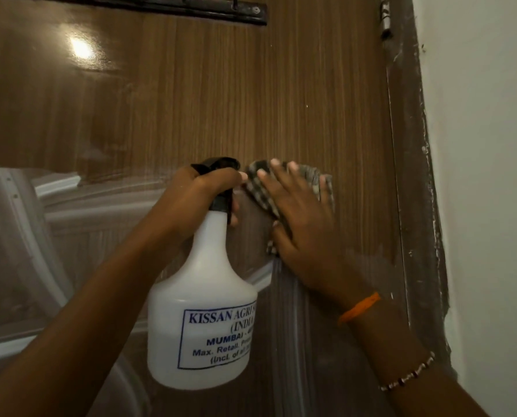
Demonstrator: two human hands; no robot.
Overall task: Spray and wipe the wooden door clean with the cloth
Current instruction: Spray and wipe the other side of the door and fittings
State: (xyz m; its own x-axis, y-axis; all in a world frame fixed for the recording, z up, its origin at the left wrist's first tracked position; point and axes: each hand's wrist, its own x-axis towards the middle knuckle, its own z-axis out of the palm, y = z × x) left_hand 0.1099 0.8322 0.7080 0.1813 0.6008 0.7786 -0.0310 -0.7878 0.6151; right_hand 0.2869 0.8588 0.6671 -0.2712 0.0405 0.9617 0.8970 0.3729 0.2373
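Note:
The glossy brown wooden door [251,94] fills the view. My left hand [197,200] grips the black trigger head of a white spray bottle [203,314] with blue print, held upright close to the door. Just to its right, my right hand [299,218] presses a checked grey cloth [314,179] flat against the door with straight, spread fingers. The cloth shows above and to the left of the fingers; the rest is hidden under the palm.
A black metal hook rail [221,10] is fixed across the door's top. The dark door frame [413,176] with paint flecks runs down the right, and a white wall [486,145] lies beyond it. The door reflects a light and pale shapes at left.

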